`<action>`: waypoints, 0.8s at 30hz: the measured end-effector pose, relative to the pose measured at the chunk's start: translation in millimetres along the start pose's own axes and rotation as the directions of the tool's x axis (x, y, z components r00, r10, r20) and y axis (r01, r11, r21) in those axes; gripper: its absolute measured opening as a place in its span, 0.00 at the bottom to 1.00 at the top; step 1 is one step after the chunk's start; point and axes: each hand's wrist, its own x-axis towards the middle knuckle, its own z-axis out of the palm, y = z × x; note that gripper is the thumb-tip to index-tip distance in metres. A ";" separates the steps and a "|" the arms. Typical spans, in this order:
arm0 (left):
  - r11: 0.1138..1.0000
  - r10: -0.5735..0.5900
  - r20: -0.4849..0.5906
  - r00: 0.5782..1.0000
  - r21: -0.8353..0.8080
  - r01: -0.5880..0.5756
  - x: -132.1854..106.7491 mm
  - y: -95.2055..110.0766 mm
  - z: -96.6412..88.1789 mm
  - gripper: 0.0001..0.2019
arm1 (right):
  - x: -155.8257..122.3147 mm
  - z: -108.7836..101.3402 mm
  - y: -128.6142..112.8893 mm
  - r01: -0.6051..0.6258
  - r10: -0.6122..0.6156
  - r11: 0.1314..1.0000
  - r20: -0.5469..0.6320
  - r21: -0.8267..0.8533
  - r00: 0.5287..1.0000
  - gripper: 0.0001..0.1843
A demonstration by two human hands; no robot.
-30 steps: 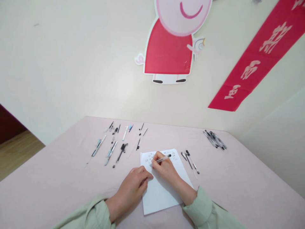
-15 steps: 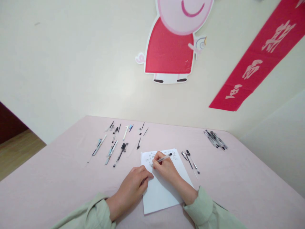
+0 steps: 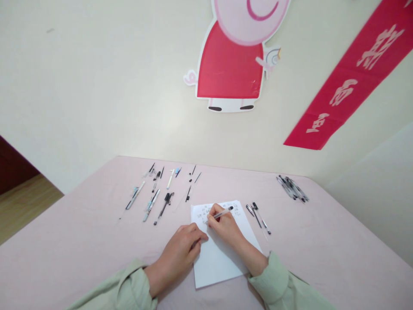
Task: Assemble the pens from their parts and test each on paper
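A white sheet of paper (image 3: 217, 269) lies in front of me, with several lines of dark handwriting across its upper part. My right hand (image 3: 222, 224) rests on it, fingers closed around a gel pen (image 3: 223, 213) with a clear barrel and dark end. The pen leans to the right; its tip meets the paper below the written lines, partly hidden by my fingers. On the left edge of the sheet lies my left hand (image 3: 182, 247), palm down, index finger stretched onto the paper and the other fingers loosely bent, gripping nothing.
Dismantled pens and refills (image 3: 167, 206) lie spread beyond my left hand. Right of the paper are some pen parts (image 3: 262, 219). A pile of pens (image 3: 292, 188) sits at the back right of the pink-covered table (image 3: 322, 258). A wall (image 3: 112, 86) rises behind.
Both hands stay almost in place, the pen tip still at the paper. The whole view has shifted very slightly.
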 end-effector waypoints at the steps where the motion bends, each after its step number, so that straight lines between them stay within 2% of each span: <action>1: 1.000 -0.001 0.002 1.000 0.003 0.001 -0.1 -0.1 0.0 0.15 | 0.2 0.0 -0.1 -0.002 0.002 1.000 -0.001 0.003 1.000 0.06; 11: 1.000 0.002 0.006 1.000 -0.001 -0.002 -0.1 2.0 -2.0 0.16 | 1.0 -2.2 0.4 -0.012 0.012 1.000 0.024 0.015 1.000 0.07; 16: 1.000 0.002 0.003 1.000 -0.005 -0.002 -0.1 0.3 -0.6 0.15 | 2.4 -0.9 5.1 0.000 0.001 1.000 -0.024 0.027 1.000 0.06; 24: 1.000 0.009 -0.003 1.000 -0.013 -0.009 -0.7 0.0 -0.4 0.15 | 2.5 -1.0 4.7 0.000 0.001 1.000 -0.021 0.013 1.000 0.07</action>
